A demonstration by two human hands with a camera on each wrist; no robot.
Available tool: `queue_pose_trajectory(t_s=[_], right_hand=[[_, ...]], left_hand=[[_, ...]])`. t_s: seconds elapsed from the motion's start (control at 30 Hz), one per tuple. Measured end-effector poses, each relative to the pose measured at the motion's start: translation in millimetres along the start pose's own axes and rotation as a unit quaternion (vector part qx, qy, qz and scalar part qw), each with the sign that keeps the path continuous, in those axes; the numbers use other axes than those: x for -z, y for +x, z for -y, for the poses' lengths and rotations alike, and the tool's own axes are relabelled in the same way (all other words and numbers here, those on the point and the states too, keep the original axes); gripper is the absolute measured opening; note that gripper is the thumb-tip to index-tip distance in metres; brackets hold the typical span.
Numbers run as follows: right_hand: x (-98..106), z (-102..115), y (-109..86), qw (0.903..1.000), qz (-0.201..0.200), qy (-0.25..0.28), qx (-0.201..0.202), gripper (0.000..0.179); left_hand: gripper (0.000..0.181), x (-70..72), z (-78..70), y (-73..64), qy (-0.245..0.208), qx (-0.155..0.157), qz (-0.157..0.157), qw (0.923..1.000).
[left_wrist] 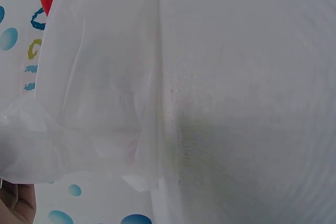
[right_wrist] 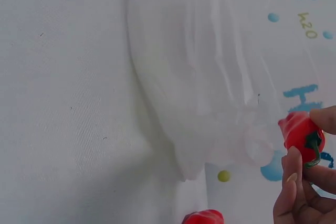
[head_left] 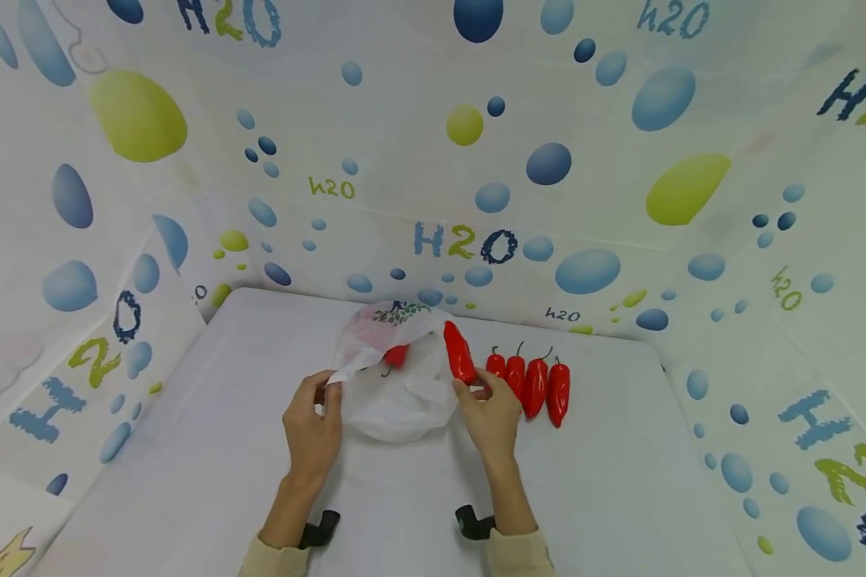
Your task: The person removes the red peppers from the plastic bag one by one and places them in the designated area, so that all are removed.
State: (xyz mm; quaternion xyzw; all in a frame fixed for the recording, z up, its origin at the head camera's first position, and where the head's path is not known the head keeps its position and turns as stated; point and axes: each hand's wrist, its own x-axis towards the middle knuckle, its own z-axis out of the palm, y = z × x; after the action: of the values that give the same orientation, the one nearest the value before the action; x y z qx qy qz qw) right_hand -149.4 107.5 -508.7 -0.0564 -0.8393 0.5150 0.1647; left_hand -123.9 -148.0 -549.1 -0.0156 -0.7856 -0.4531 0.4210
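Note:
My left hand (head_left: 313, 417) pinches the left edge of a thin white plastic bag (head_left: 397, 409) with a pink and green print. The bag's mouth gapes, and one red pepper (head_left: 395, 356) with its stem shows inside. My right hand (head_left: 492, 413) holds another red pepper (head_left: 459, 353) up at the bag's right edge, its tip pointing up and away. In the right wrist view thumb and fingers grip this pepper (right_wrist: 300, 132) close to its green stem. The left wrist view shows mostly the bag's side (left_wrist: 100, 77), with part of the left hand (left_wrist: 18, 203) at the lower left.
Several red peppers (head_left: 559, 393) lie in a row on the white table (head_left: 606, 481), just right of my right hand, stems pointing away. A white sheet (head_left: 404, 160) printed with blue and green drops stands behind the table and along its sides.

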Motion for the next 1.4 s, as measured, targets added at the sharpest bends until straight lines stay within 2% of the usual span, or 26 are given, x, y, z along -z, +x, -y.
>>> queue_pose_trajectory(t_s=[0.17, 0.37, 0.63, 1.0, 1.23, 1.4], right_hand=[[6, -8, -4.6, 0.9997, -0.02, 0.006, -0.012, 0.047], [10, -16, -8.9, 0.9992, -0.029, 0.006, -0.027, 0.048], [21, -24, -14.1, 0.998, -0.056, -0.012, -0.025, 0.051], [37, -37, -19.9, 0.996, -0.073, -0.018, -0.049, 0.049], [43, -46, -23.7, 0.9946, -0.085, -0.032, -0.051, 0.048], [48, -52, -26.2, 0.993, -0.1, -0.034, -0.052, 0.047]], left_hand=[[0.015, -0.8, 0.1, 0.1, -0.001, -0.006, -0.001, 1.0], [0.016, -3.8, -0.1, 1.5, -0.008, -0.022, -0.02, 0.9995], [0.017, -4.5, -2.0, 2.0, -0.01, -0.027, -0.029, 0.9992], [0.015, -2.6, 0.3, -0.2, -0.01, -0.004, -0.012, 0.9999], [0.015, -1.7, 1.6, -1.2, -0.011, 0.005, -0.004, 0.9999], [0.016, -3.5, 0.7, 0.0, -0.015, -0.007, -0.016, 0.9997]])
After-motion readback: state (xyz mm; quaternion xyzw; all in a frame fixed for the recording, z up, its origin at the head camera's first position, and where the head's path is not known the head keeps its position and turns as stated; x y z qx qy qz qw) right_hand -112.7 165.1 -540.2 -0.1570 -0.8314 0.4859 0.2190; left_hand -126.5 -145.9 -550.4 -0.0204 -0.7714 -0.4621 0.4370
